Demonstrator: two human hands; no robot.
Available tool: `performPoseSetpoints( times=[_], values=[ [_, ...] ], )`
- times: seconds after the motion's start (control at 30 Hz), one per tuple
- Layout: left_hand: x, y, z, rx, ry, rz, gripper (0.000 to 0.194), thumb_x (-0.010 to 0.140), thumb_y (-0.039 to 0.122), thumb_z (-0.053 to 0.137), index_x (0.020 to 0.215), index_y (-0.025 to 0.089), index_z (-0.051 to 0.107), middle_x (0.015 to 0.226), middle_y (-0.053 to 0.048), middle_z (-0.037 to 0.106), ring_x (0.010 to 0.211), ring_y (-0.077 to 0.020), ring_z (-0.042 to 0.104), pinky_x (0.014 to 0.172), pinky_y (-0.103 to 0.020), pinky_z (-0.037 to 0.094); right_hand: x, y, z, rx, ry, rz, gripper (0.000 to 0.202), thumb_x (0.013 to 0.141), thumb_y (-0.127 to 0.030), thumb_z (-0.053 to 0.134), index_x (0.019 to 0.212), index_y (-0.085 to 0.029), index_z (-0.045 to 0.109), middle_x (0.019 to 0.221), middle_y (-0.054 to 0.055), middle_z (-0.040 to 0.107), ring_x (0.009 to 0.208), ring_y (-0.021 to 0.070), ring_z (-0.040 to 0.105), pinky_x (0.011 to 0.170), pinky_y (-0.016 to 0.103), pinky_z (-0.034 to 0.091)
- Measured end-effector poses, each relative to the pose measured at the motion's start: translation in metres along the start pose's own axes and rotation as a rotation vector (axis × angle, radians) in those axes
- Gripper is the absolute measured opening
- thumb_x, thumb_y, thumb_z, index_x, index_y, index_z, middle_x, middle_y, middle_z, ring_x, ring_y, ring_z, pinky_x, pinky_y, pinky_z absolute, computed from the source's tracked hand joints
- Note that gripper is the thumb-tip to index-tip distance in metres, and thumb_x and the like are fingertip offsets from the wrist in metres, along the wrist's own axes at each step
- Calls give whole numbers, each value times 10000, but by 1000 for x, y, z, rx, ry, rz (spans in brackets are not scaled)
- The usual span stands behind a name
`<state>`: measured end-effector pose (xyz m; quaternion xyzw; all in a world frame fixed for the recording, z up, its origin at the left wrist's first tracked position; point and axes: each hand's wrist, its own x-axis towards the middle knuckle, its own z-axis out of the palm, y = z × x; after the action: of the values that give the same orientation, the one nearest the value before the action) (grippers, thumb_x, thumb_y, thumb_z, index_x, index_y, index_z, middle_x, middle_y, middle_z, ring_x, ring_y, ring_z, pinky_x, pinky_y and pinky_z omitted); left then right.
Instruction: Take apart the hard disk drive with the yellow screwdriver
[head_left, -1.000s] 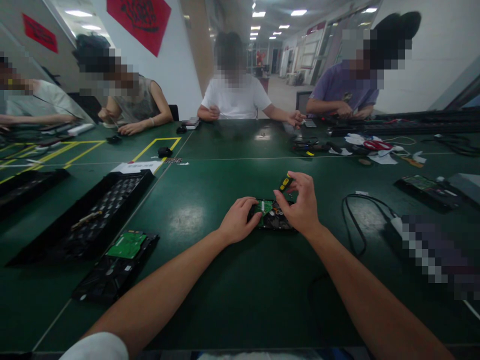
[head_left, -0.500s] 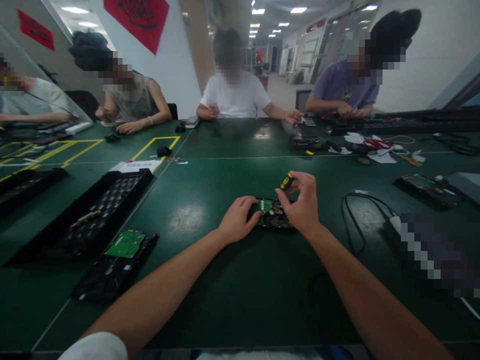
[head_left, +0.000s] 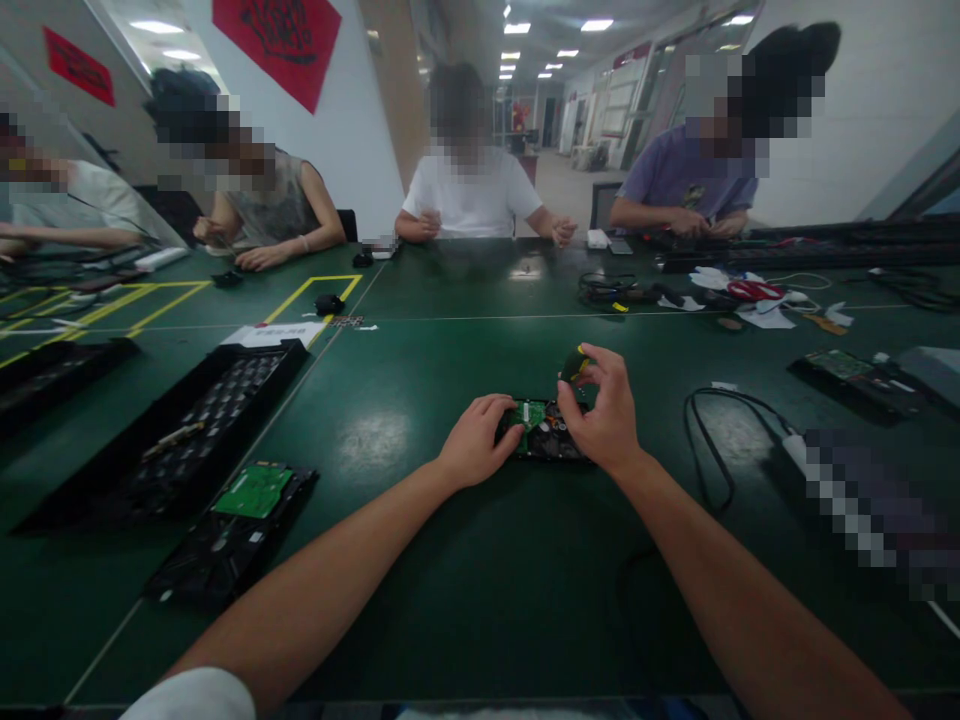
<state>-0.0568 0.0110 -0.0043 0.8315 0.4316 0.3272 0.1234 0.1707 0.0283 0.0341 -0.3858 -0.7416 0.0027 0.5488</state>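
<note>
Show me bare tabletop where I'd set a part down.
Bare tabletop lies between the left hand and the black tray, and between the forearms, nearer than the held hard drive. Crowded: the left, with that tray and another drive; the far right, with dark cables and a red-and-white pile.

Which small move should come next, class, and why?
Perhaps a slight turn of the black-and-yellow tool: the right hand holds it over the black device, while the left hand steadies the end with the green circuit board. The tool's tip is indistinct.
</note>
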Motion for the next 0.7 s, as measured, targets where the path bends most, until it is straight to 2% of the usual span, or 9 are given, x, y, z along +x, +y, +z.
performPoseSetpoints(
  times=[0.23,0.4,0.57,0.7],
  values=[
    [0,0,1,4,-5,0,335,995,359,565,1293,206,566,1315,-111,639,1274,-279,559,1120,-485,469,-2,1,0,-15,49,0,644,868,-213,741,1425,-287,427,1320,113,498,916,215,639,743,417,621],
    [0,-2,2,12,-2,-4,335,995,366,567,1289,204,571,1315,-109,639,1276,-273,557,1131,-472,460,-3,1,1,35,17,4,661,902,-156,659,1482,-287,370,1379,134,475,992,232,652,813,438,622],
    [0,-2,2,11,-10,-2,349,1000,369,559,1302,195,568,1320,-117,638,1277,-274,556,1127,-468,461,-2,2,-1,-25,56,-3,666,867,-220,750,1442,-295,421,1293,112,503,912,226,636,739,432,624],
    [0,-2,2,6,-5,-7,349,994,374,564,1300,206,571,1315,-112,640,1274,-275,561,1120,-473,466,-1,0,-2,16,2,-13,670,912,-192,678,1501,-307,380,1369,129,471,990,237,642,798,445,633]
  ],
)
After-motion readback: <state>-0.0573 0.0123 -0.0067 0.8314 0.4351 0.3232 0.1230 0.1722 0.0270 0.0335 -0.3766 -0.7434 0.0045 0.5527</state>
